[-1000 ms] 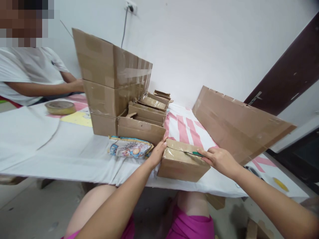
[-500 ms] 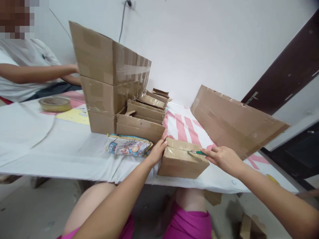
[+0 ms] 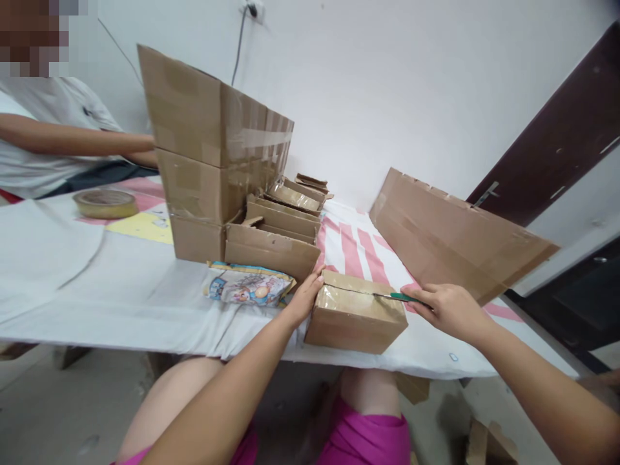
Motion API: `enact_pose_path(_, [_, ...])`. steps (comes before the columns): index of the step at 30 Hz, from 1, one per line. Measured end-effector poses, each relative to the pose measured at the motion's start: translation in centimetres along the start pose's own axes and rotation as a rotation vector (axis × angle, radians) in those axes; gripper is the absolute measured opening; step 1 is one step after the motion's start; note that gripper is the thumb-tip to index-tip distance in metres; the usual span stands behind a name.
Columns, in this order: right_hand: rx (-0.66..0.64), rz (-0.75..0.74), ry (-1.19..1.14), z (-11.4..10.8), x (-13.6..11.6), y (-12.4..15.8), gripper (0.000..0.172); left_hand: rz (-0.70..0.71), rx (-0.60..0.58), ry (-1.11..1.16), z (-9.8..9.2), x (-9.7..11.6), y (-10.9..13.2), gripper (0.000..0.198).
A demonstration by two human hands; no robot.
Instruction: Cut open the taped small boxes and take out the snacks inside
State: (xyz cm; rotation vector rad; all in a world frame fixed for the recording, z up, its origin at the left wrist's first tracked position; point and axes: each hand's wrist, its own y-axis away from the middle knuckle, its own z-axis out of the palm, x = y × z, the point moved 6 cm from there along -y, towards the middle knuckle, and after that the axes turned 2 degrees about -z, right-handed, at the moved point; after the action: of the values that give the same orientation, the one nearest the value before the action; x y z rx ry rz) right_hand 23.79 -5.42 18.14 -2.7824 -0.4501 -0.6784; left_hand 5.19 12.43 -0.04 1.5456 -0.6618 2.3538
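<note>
A small closed cardboard box sits at the table's front edge, clear tape over the seam on its top. My left hand rests against the box's left end, fingers stretched along it rather than wrapped round. In my right hand is a small knife with a green handle; its thin metal blade points left and touches the taped seam near the box's right part. Just left of my left hand lies a printed plastic packet.
Stacked taped boxes stand at the left, with opened boxes beside them. A large cardboard sheet leans at the right. Left on the table lies a tape roll. A co-worker's arm reaches behind the stack.
My right hand has drawn the knife a little to the right along the seam. My left hand stays against the box's end.
</note>
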Motion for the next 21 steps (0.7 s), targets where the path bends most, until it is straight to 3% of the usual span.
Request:
enact_pose_path(12, [0.077,0.014,-0.055,-1.3,0.1,-0.3,0.039,-0.029,-0.026,0.008,0.8,0.7,0.3,0.068])
enact_pose_path(21, [0.067,-0.099,0.170,1.4,-3.4,-1.2,0.029,-0.018,-0.019,-0.034,0.8,0.9,0.2,0.069])
